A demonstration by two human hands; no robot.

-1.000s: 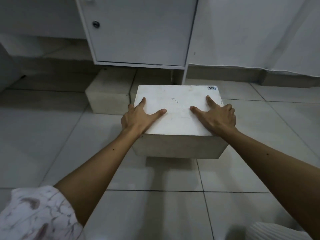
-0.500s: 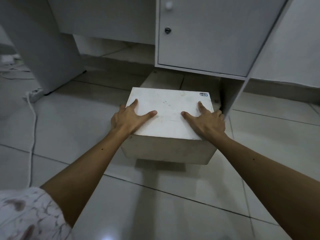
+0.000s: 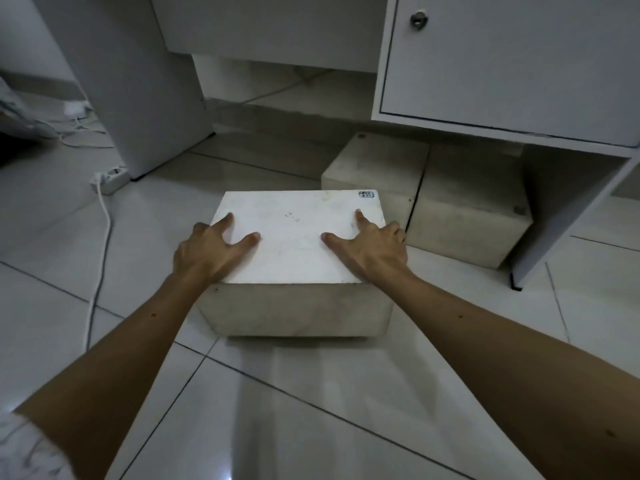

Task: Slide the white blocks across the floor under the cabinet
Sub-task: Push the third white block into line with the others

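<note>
We see a big white square block [image 3: 298, 237] sitting on the shiny grey tiled floor [image 3: 311, 393], just in front of the white cabinet with a door [image 3: 512, 64] and not under it yet. The left hand [image 3: 204, 252] and the right hand [image 3: 372, 249] both lie on top of the block near its side edges, with their fingers [image 3: 251, 237] spread out flat and not clenched on anything. Two more dull white blocks [image 3: 377, 168] sit side by side, touching, partly under the cabinet, and a white cord [image 3: 104, 230] lies on the floor off to the left.
</note>
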